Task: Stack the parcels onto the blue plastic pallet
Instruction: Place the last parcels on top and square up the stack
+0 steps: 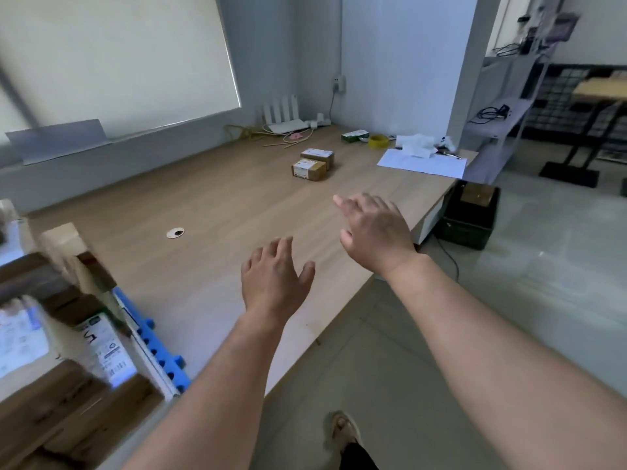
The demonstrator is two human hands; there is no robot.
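Two small brown parcels [309,169] with white labels lie side by side far out on the wooden table [210,212], the second one [318,155] just behind the first. At the lower left, the blue plastic pallet [159,351] carries several stacked cardboard parcels [64,334], blurred. My left hand [274,276] hovers over the table with fingers spread and holds nothing. My right hand [373,228] reaches further out, also empty with relaxed fingers, well short of the two small parcels.
A router [283,117], cables, a green box [355,135], a yellow tape roll [379,140] and papers [422,161] lie along the table's far side. A dark crate [470,218] stands on the floor by the right table end. Shelving [502,106] rises beyond it.
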